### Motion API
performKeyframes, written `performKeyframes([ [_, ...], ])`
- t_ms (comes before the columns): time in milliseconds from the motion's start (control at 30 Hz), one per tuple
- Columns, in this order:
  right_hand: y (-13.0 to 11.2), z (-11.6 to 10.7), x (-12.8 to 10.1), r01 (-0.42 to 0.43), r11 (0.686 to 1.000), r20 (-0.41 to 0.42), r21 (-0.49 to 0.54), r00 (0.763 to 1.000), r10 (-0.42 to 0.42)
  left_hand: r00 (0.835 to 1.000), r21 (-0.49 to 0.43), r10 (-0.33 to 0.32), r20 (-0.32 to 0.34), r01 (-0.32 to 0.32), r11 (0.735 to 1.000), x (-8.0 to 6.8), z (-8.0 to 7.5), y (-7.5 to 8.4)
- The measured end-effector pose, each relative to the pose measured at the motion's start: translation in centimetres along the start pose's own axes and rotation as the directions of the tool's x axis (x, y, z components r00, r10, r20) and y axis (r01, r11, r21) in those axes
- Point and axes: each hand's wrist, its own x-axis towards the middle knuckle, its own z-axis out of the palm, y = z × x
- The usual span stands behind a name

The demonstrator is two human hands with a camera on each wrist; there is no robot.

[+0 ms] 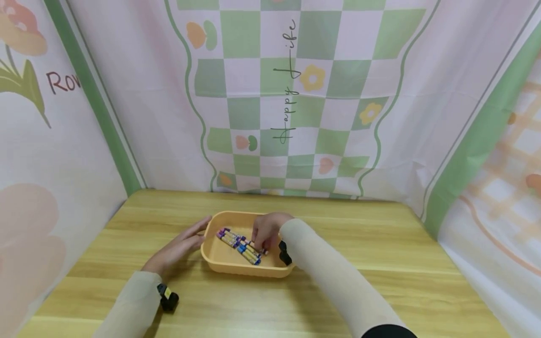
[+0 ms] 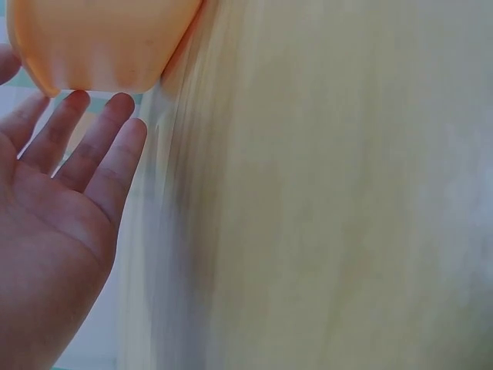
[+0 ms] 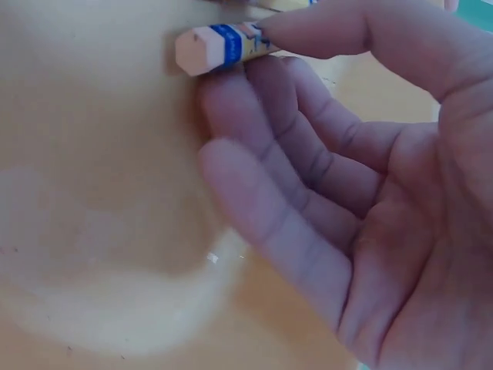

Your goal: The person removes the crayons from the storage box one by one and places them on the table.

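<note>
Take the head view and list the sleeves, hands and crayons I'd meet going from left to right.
Left sleeve, left hand, crayons, right hand, right sleeve.

left hand point(image 1: 179, 249): 4 fingers point(image 2: 96, 142) extended, slightly spread | right hand point(image 1: 267, 230): fingers curled, pinching against thumb point(image 3: 331, 29) | forearms point(image 1: 334, 277): 2, sleeved, reaching forward

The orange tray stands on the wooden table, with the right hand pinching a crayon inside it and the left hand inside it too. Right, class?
No: the left hand is outside the tray, its fingers at one end, as the head view shows. The tray does stand on the wooden table, with the right hand pinching a crayon inside it.
</note>
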Motion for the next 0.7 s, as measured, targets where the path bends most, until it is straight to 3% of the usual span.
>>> performKeyframes([
  [433,0.2,-3.0,-1.7,0.096,0.994,0.009,-0.044,0.995,-0.095,1.000,-0.003,-0.009,-0.006,0.009,1.000,0.0,0.1,0.1],
  [700,0.8,-5.1,-4.7,0.059,0.998,-0.073,-0.023,0.995,-0.061,1.000,-0.014,-0.022,-0.010,0.021,1.000,-0.1,0.2,0.3],
])
